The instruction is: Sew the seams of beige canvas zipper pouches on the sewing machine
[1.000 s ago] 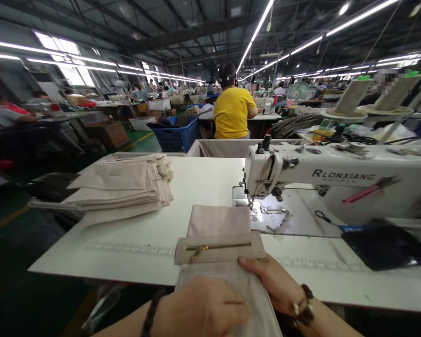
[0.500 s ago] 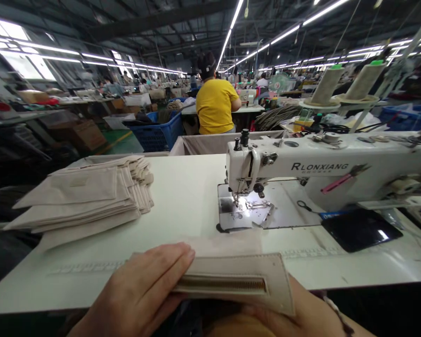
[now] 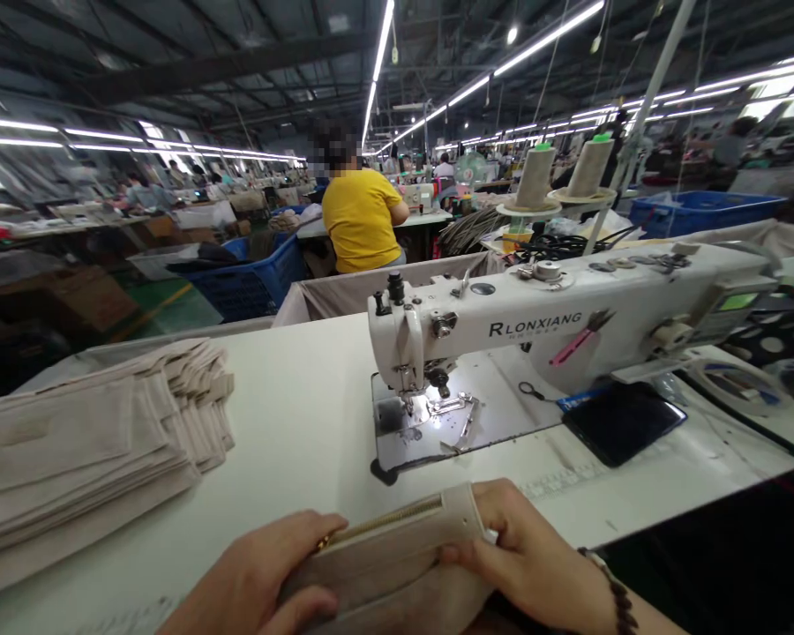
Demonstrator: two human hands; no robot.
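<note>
Both my hands hold a beige zippered pouch (image 3: 397, 564) at the table's front edge, below the sewing machine. A brass-toned zipper (image 3: 397, 519) runs along its upper side, with the pull near my left fingers. My left hand (image 3: 265, 564) grips the left end, thumb in front and fingers over the top. Around the right end, my right hand (image 3: 516, 551) is closed, its thumb pressed on the front face. The pouch's lower part runs out of the frame. The white sewing machine (image 3: 463, 344) stands just beyond, its needle area lit.
A stack of beige fabric pieces (image 3: 106, 441) lies on the left of the white table (image 3: 291, 414). Right of the needle plate are a dark phone-like slab (image 3: 625, 423) and pink-handled snips (image 3: 573, 344) on the machine. Thread cones (image 3: 535, 176) stand behind. A person in yellow (image 3: 361, 216) sits ahead.
The pouch has been tilted, so its zipper now lies along the top. My right hand has come round to grip its right end in view. The camera has turned to the right.
</note>
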